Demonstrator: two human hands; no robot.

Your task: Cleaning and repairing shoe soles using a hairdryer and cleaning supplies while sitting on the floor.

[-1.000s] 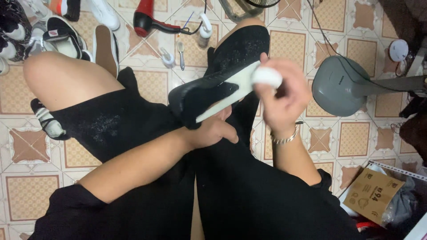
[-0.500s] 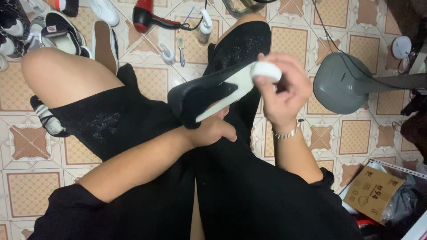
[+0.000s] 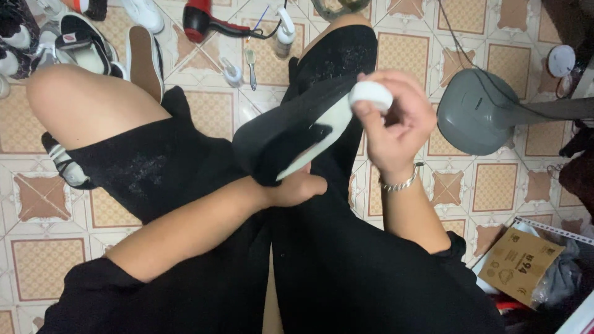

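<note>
Two hands on one black shoe (image 3: 281, 133) held over the lap. Left hand (image 3: 297, 187) grips it from below at the near end, mostly hidden under the upper. Right hand (image 3: 396, 124) pinches a white pad (image 3: 370, 96) between fingertips, pressed on the far tip of the white sole edge. Shoe's long axis runs from lower left up to right, tip pointing at the right hand, so the right is nearer the sole strip. Around on the tiled floor (image 3: 260, 62): red hairdryer (image 3: 201, 21), spare sneakers (image 3: 80, 46), grey fan base (image 3: 479, 111), cardboard box (image 3: 520, 263).
</note>
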